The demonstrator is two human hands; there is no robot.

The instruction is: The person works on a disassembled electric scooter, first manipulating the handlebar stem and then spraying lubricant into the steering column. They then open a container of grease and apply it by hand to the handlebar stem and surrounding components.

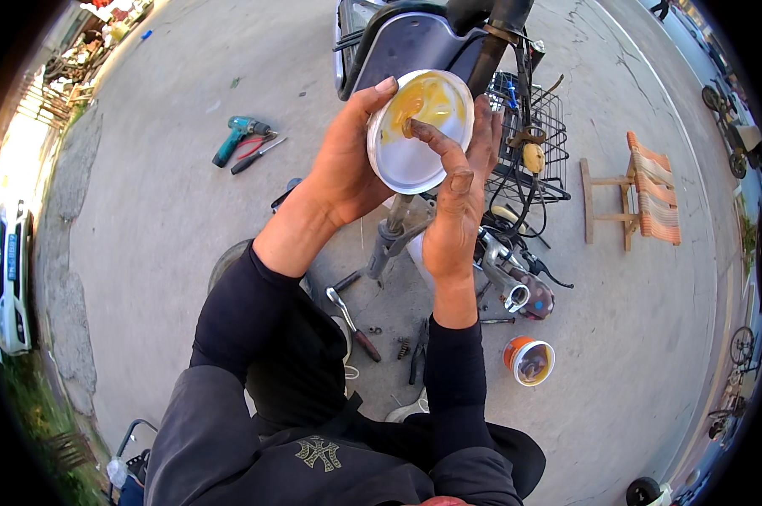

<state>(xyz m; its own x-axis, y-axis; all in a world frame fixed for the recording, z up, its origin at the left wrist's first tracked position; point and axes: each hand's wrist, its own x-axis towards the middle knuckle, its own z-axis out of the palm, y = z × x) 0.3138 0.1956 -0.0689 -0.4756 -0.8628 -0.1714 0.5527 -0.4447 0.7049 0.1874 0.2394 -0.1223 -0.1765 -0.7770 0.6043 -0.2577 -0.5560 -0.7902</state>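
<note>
My left hand [347, 156] holds a round white lid [406, 164] with yellow grease [427, 97] smeared across its upper part. My right hand [457, 185] is on the lid's right side, its bent index finger touching the grease and other fingers at the rim, partly hidden. Behind them stands an upright bicycle tube [495, 46] beside a dark front panel [406, 42]. Below are a metal fork-like piece [385, 244], a ratchet [356, 329], pliers [416, 354] and an orange-and-white tub [533, 363] of greasy stuff.
A drill [233, 135] lies at the upper left with red-handled pliers and a screwdriver. A wire basket [554, 118], cables and handlebar parts [516, 295] are right of my hands, near a wooden folding stool [655, 198]. A car [10, 278] is at the left edge, parked vehicles far right.
</note>
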